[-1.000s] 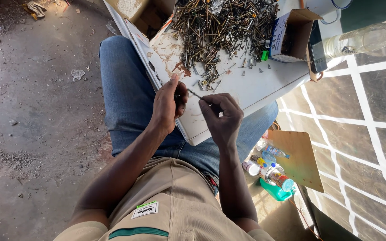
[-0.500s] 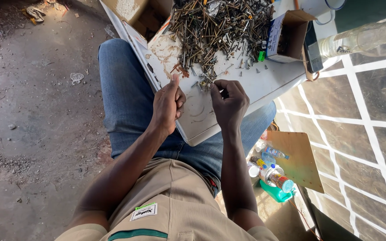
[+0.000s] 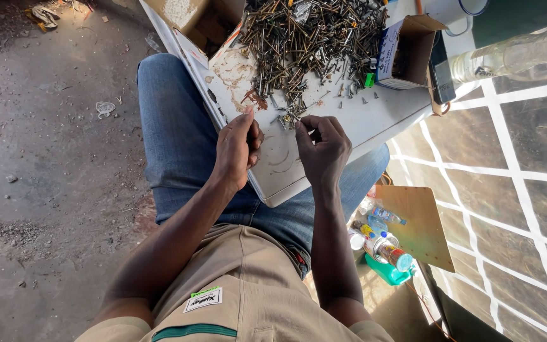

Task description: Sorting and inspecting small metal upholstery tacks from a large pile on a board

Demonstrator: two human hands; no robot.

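L hand [image 3: 237, 147] is curling loosely over the near-left part of the white board [image 3: 375, 117] lying across the lap, fingertips pinching inward; whether sth small is inside the grip — can't tell. R hand [image 3: 323, 149] is closing thumb + forefinger at the near tip of the screw pile [image 3: 314, 38], apparently nipping one small screw [image 3: 288, 118]; it's too tiny to confirm a firm hold. Both hands are working just beside each other, not touching, near the board's near edge.

Judgement on doing it well: picking from the loose tail of the pile, one piece at a time, is looking safer than digging into the tangled middle; keeping the board level on the knees matters, since strays are already lying scattered toward the right edge.

Outward: a rusty brown stain is marking the board left of the pile. An open brown carton [image 3: 194, 25] is sitting at the far-left corner, flaps up, white patch on one flap. A small open box [image 3: 403, 54], blue-and-white printed side, brown inside, is standing at the far-right edge. A small green bit [image 3: 369, 80] is lying just beside it. Below right, by a wooden board on the floor, small bottles w/ coloured labels and caps [image 3: 384, 244] are clustering near a green container.
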